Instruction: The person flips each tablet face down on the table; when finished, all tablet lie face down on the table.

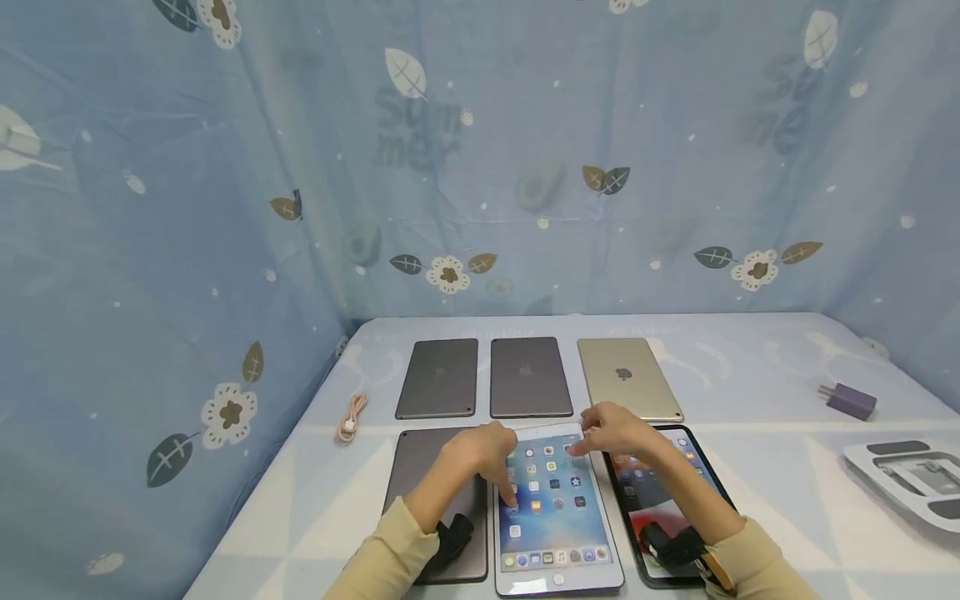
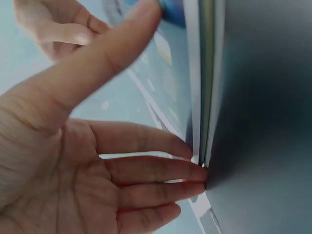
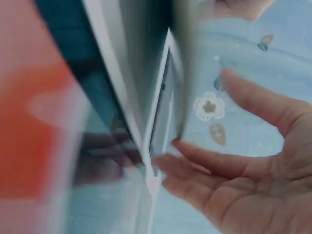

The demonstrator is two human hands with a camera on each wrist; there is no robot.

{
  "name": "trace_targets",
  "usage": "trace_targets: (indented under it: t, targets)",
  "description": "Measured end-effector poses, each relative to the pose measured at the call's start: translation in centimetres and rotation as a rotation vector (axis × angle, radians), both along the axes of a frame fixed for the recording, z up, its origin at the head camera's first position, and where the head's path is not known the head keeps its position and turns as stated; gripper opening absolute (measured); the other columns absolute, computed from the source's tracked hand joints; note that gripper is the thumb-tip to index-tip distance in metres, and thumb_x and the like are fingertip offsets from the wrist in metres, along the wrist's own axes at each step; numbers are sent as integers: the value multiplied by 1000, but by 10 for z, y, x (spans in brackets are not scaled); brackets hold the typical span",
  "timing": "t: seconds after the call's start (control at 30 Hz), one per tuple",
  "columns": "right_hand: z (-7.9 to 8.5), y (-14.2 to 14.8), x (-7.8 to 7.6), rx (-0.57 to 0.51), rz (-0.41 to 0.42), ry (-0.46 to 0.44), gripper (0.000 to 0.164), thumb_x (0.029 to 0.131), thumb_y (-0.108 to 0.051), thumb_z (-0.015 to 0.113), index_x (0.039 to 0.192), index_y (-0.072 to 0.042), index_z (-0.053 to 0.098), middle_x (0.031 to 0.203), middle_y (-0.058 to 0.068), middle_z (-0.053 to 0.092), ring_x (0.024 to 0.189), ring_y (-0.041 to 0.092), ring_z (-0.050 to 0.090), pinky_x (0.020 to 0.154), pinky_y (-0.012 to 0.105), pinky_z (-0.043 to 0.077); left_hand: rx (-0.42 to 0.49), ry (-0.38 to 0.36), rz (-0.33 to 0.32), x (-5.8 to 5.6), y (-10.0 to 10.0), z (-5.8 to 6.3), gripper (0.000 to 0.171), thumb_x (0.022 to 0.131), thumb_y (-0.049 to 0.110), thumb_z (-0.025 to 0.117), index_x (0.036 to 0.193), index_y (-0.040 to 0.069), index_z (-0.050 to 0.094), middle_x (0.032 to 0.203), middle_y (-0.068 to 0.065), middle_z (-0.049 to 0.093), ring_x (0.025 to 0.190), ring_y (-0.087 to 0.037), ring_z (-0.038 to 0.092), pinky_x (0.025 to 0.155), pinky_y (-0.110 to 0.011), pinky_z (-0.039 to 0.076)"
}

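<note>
A white-framed tablet [image 1: 558, 508] lies in the middle of the front row, its lit screen full of app icons. My left hand [image 1: 480, 458] is at its left edge, thumb over the screen. In the left wrist view the fingers of that left hand [image 2: 97, 165] are nearly straight, their tips touching the edge. At the upper right corner is my right hand [image 1: 618, 433], thumb above the screen. The right wrist view is blurred; there the right hand [image 3: 243, 165] has extended fingers near a tablet edge and its thumb stands apart.
Flanking it are a grey tablet [image 1: 420, 458] and a black-framed lit tablet [image 1: 652, 508]. Behind lie two dark tablets [image 1: 438, 379] [image 1: 530, 377] and a gold tablet [image 1: 628, 379]. A pink cable [image 1: 350, 418] is left; a purple charger [image 1: 851, 402] and white stand [image 1: 911, 479] are right.
</note>
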State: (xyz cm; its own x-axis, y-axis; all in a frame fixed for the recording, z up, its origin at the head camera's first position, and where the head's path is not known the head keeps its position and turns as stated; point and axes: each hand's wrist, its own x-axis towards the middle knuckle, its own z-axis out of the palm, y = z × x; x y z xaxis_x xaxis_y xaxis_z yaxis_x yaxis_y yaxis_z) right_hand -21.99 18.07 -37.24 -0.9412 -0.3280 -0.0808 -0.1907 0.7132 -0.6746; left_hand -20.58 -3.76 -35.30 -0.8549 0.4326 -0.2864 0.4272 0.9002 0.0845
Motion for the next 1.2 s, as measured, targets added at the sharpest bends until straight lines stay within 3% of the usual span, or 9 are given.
trace_targets:
  t: [0.13,0.3,0.5,0.6,0.73,0.87,0.97,1.2]
  targets:
    - [10,3,-1,-178,40,-22,47,81,-15,72,114,15,58,106,23,66,95,28,62,89,48,52,34,-37,-14,-4,-5,2,47,64,43,88,80,12,56,71,6,47,63,-8,39,55,-24,35]
    - [16,2,-2,-372,138,-98,54,86,-6,64,128,19,43,122,31,59,110,35,62,97,48,49,109,-91,-25,-6,-7,6,40,72,43,82,80,12,58,68,7,51,60,-6,41,54,-20,33]
    - [20,1,-2,-479,228,-133,60,92,-5,57,138,22,29,136,38,45,126,47,49,98,39,49,189,-161,-66,-5,-6,14,35,80,44,76,82,13,60,70,7,56,61,-4,46,55,-19,36]
    - [22,1,0,-504,247,-116,61,94,-7,57,139,21,28,139,39,40,128,49,44,98,35,49,231,-206,-87,-6,-7,17,34,81,44,75,87,13,61,74,7,59,64,-3,50,57,-19,38]
    - [26,-2,3,-519,260,-92,62,95,-10,57,141,19,27,143,38,37,131,50,41,99,32,48,279,-223,-139,-9,-9,20,47,82,44,74,109,9,59,88,5,61,77,-5,55,69,-20,44]
    - [31,-4,7,-501,257,-53,62,96,-14,58,141,17,30,143,36,38,130,48,44,98,32,49,335,-232,-192,-10,-10,23,64,83,43,73,131,5,51,115,-4,63,104,-14,62,86,-23,50]
    - [36,-3,10,-463,247,-9,60,95,-15,60,140,16,35,138,35,45,125,46,49,96,35,51,417,-276,-220,-10,-9,24,66,85,38,73,136,4,47,134,-10,57,121,-22,59,94,-26,50]
    - [46,0,14,-399,265,61,55,94,-15,62,136,14,42,128,31,56,117,41,58,91,37,54,609,-360,-250,-12,-5,19,71,86,25,73,144,3,41,146,-9,47,125,-19,56,99,-30,49]
